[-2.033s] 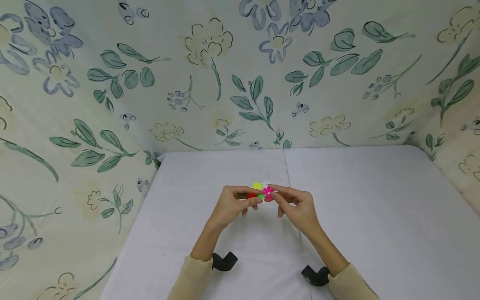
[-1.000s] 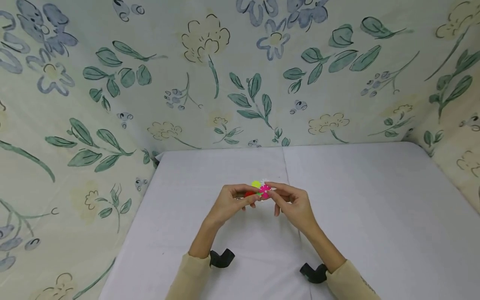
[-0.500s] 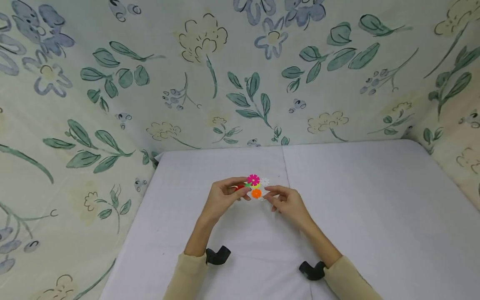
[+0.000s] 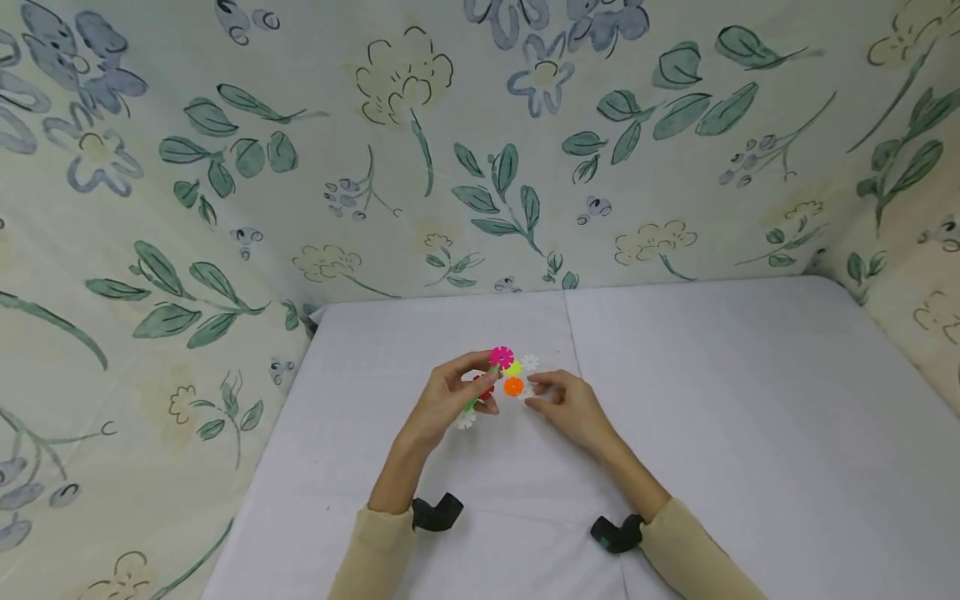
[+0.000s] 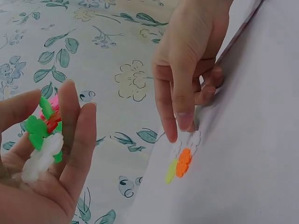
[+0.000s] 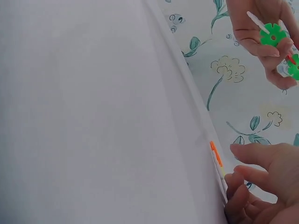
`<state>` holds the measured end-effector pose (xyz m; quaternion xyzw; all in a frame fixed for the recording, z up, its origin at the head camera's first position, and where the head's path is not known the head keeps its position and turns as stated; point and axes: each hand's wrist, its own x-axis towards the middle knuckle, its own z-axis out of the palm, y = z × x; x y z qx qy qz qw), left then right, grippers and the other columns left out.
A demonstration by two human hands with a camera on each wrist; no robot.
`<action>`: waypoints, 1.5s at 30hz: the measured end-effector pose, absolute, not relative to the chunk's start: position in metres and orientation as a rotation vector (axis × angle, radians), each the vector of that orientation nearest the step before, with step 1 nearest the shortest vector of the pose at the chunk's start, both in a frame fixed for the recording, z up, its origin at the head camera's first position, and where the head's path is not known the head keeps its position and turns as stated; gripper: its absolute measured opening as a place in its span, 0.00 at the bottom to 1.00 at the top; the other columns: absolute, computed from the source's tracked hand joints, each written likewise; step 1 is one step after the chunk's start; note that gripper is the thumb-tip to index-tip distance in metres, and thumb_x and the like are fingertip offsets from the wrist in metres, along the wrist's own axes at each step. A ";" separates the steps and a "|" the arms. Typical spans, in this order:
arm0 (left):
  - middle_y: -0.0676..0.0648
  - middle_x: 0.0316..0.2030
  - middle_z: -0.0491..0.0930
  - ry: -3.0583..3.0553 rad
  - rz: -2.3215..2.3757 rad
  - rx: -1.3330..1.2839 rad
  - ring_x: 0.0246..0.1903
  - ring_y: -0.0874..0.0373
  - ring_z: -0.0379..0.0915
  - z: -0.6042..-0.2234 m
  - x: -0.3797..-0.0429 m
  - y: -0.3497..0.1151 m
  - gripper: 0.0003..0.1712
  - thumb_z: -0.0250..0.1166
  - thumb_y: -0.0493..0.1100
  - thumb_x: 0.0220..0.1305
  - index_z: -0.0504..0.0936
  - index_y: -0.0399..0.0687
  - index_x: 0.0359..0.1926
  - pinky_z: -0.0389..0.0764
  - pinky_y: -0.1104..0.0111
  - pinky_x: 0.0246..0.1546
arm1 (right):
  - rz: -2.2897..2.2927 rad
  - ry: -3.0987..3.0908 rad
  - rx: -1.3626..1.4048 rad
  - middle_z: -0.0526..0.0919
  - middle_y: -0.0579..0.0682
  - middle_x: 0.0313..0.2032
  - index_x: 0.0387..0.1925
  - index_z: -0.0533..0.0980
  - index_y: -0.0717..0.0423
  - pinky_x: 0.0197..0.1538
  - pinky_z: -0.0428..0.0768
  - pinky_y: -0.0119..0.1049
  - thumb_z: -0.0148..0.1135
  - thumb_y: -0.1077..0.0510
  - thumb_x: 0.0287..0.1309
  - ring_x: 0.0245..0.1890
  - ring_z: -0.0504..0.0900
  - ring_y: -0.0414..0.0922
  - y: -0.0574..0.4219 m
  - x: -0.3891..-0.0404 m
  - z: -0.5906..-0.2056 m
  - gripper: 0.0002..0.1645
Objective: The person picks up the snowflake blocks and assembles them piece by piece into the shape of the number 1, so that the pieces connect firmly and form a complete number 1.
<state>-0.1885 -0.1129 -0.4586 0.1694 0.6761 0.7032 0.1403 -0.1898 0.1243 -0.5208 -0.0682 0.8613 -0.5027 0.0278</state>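
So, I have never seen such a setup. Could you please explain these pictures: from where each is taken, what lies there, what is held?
There is no robot here: a person works bare-handed. The wide view comes from a camera worn on the head, looking forward and down; the two closer views come from cameras worn on the wrists. The left hand holds pink, red, green and white flower-shaped pieces, seemingly joined. On the white cloth lie an orange piece, a yellow piece and two white pieces. The right hand is close to them, thumb and forefinger apart; I cannot tell whether it touches one.
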 end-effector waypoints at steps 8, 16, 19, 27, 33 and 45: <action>0.36 0.52 0.78 1.923 1.996 0.555 0.25 0.57 0.84 -0.459 -0.189 -0.111 0.25 0.61 0.41 0.76 0.74 0.48 0.71 0.88 0.66 0.32 | -1.407 2.858 -0.296 0.84 0.51 0.31 0.47 0.88 0.59 0.30 0.72 0.29 0.79 0.59 0.54 0.27 0.73 0.41 0.122 -0.196 -0.530 0.18; 0.30 0.48 0.75 1.929 1.936 0.631 0.24 0.51 0.85 -0.457 -0.189 -0.107 0.27 0.61 0.43 0.77 0.74 0.64 0.73 0.88 0.65 0.29 | -1.412 2.836 -0.247 0.84 0.51 0.33 0.43 0.87 0.58 0.30 0.71 0.29 0.80 0.60 0.52 0.27 0.73 0.41 0.125 -0.193 -0.529 0.15; 0.27 0.48 0.73 1.912 1.947 0.625 0.25 0.46 0.85 -0.458 -0.189 -0.105 0.27 0.60 0.42 0.77 0.74 0.62 0.73 0.88 0.65 0.29 | -1.425 2.798 -0.215 0.84 0.51 0.34 0.42 0.85 0.57 0.30 0.71 0.29 0.80 0.59 0.52 0.27 0.73 0.41 0.126 -0.191 -0.528 0.15; 0.45 0.37 0.84 1.913 1.985 0.497 0.23 0.58 0.84 -0.462 -0.186 -0.100 0.22 0.59 0.43 0.78 0.78 0.50 0.70 0.87 0.70 0.29 | -1.504 2.705 -0.175 0.86 0.52 0.35 0.36 0.81 0.55 0.25 0.68 0.29 0.75 0.59 0.58 0.22 0.70 0.40 0.129 -0.192 -0.529 0.09; 0.40 0.45 0.87 1.948 1.979 0.450 0.27 0.49 0.88 -0.464 -0.185 -0.098 0.21 0.60 0.43 0.77 0.80 0.49 0.68 0.87 0.69 0.30 | -1.569 2.617 -0.160 0.83 0.52 0.28 0.37 0.80 0.57 0.21 0.67 0.28 0.73 0.59 0.62 0.15 0.68 0.36 0.130 -0.193 -0.530 0.08; 0.27 0.50 0.85 2.039 1.925 0.484 0.39 0.34 0.87 -0.469 -0.184 -0.096 0.19 0.63 0.44 0.76 0.83 0.48 0.63 0.85 0.71 0.30 | -1.619 2.565 -0.195 0.87 0.54 0.35 0.37 0.79 0.57 0.20 0.70 0.29 0.72 0.60 0.62 0.14 0.72 0.37 0.131 -0.193 -0.530 0.08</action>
